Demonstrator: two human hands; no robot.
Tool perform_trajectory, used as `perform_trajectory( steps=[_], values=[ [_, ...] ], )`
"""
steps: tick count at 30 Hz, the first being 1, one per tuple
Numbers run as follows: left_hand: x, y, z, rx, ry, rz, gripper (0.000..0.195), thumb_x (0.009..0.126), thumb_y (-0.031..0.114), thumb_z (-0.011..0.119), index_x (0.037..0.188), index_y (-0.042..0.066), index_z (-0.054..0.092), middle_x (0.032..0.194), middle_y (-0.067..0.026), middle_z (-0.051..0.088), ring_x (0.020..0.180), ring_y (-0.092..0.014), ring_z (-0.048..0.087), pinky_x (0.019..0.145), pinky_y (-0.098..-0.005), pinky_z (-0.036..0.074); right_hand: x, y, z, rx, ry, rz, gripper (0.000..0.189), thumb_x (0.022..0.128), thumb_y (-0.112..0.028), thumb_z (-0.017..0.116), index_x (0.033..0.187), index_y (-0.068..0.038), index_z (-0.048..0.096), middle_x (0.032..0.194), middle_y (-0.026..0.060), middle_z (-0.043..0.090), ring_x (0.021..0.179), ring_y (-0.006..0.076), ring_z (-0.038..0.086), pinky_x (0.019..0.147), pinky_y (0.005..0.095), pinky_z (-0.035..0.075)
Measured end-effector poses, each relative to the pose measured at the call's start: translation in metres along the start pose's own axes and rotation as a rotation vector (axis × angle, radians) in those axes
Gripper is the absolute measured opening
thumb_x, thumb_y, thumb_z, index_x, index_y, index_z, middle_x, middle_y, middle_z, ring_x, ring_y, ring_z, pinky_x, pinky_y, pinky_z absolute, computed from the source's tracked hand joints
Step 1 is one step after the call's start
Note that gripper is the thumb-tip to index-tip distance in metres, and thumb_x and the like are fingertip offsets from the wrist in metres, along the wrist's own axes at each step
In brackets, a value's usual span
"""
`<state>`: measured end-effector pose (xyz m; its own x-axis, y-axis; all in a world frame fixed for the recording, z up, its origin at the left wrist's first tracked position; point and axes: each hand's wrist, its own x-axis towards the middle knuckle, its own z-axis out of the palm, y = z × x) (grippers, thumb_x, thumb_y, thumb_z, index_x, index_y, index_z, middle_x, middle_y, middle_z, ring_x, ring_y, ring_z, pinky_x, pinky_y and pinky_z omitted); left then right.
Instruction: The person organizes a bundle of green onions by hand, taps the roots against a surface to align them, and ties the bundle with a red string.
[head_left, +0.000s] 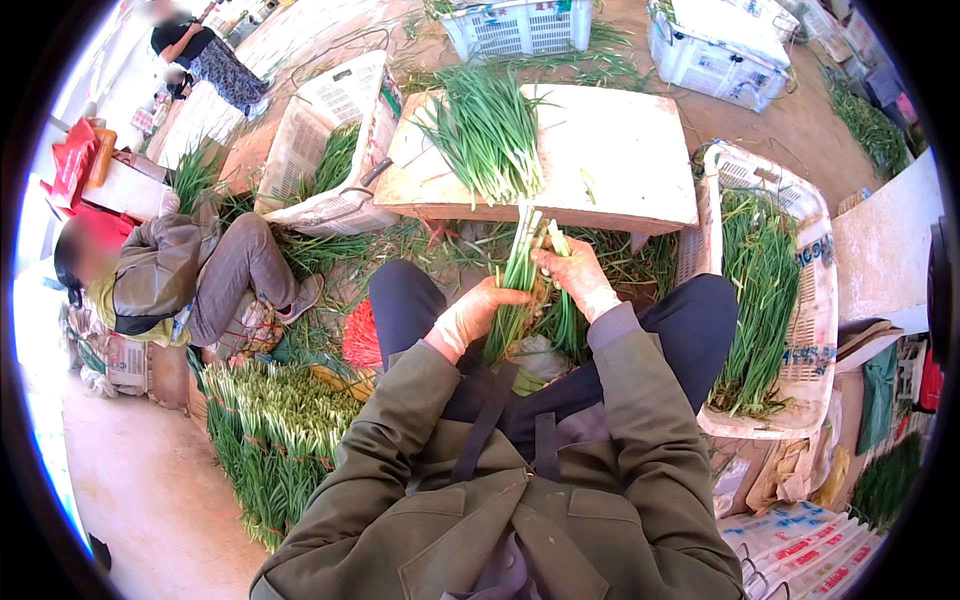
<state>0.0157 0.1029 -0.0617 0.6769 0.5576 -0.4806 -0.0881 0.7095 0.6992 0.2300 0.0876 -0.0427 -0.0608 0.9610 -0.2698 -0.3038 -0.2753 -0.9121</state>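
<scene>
My left hand (477, 309) grips a thin bunch of Chinese chives (517, 262), white stem ends up and green leaves hanging between my knees. Close beside it, my right hand (576, 271) holds a smaller bunch of chives (559, 244), also with the pale ends up. Just beyond both hands stands a low white-topped work table (615, 142). A loose pile of chives (487, 135) lies on its left half, stems toward me. A knife's dark handle (376, 172) juts over the table's left edge.
At my right stands a white plastic crate (814, 300) of chives. Tied chive bundles (277, 435) stand at my left, near red ties (363, 335). Another crate (330, 214) sits left of the table. A seated person (165, 270) works at far left; another person (206, 56) stands behind.
</scene>
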Motion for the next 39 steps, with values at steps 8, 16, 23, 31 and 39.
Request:
perform_trajectory(
  steps=[8, 16, 23, 31, 39],
  values=[
    [-0.005, 0.007, 0.0, -0.071, 0.057, 0.037, 0.04, 0.096, 0.017, 0.071, 0.133, 0.003, 0.062, 0.112, -0.0139, 0.074, 0.095, -0.027, 0.073, 0.081, -0.043, 0.061, 0.01, 0.012, -0.017, -0.096, 0.118, 0.043, 0.013, 0.096, -0.017, 0.076, 0.097, -0.005, 0.07, 0.075, -0.0026, 0.063, 0.063, 0.0077, 0.053, 0.055, 0.0268, 0.042],
    [-0.002, -0.002, -0.006, -0.029, 0.188, 0.049, 0.022, 0.094, 0.006, 0.072, 0.115, 0.005, 0.069, 0.097, -0.0089, 0.074, 0.08, -0.023, 0.072, 0.07, -0.0399, 0.061, 0.003, 0.014, -0.005, -0.225, 0.085, 0.136, 0.022, 0.097, -0.022, 0.075, 0.1, 0.0, 0.074, 0.075, 0.0004, 0.065, 0.063, 0.0113, 0.056, 0.058, 0.0299, 0.045],
    [0.008, -0.011, -0.01, 0.137, 0.328, 0.197, 0.017, 0.092, 0.006, 0.074, 0.109, 0.004, 0.073, 0.091, -0.0055, 0.074, 0.077, -0.018, 0.07, 0.068, -0.0357, 0.058, 0.003, 0.022, -0.007, -0.456, 0.067, 0.118, 0.026, 0.088, -0.022, 0.078, 0.102, 0.0, 0.075, 0.079, 0.0084, 0.072, 0.069, 0.0168, 0.064, 0.069, 0.0333, 0.052],
    [-0.006, 0.006, -0.009, 0.364, 0.428, 0.177, 0.022, 0.089, 0.008, 0.077, 0.11, 0.002, 0.074, 0.091, 0.001, 0.071, 0.076, -0.009, 0.062, 0.075, -0.0264, 0.051, 0.006, 0.012, -0.023, -0.94, 0.226, 0.059, 0.034, 0.086, -0.031, 0.072, 0.106, -0.005, 0.076, 0.097, 0.0213, 0.075, 0.096, 0.0396, 0.072, 0.088, 0.0467, 0.055],
    [-0.021, 0.015, -0.024, -0.042, 0.381, 0.147, 0.02, 0.091, 0.005, 0.071, 0.11, 0.001, 0.071, 0.091, -0.0076, 0.074, 0.072, -0.02, 0.072, 0.064, -0.0331, 0.059, 0.025, 0.041, -0.068, -0.994, 0.427, 0.346, 0.035, 0.089, -0.035, 0.07, 0.109, -0.007, 0.077, 0.104, 0.0191, 0.077, 0.1, 0.0393, 0.073, 0.091, 0.0475, 0.055]
  ],
)
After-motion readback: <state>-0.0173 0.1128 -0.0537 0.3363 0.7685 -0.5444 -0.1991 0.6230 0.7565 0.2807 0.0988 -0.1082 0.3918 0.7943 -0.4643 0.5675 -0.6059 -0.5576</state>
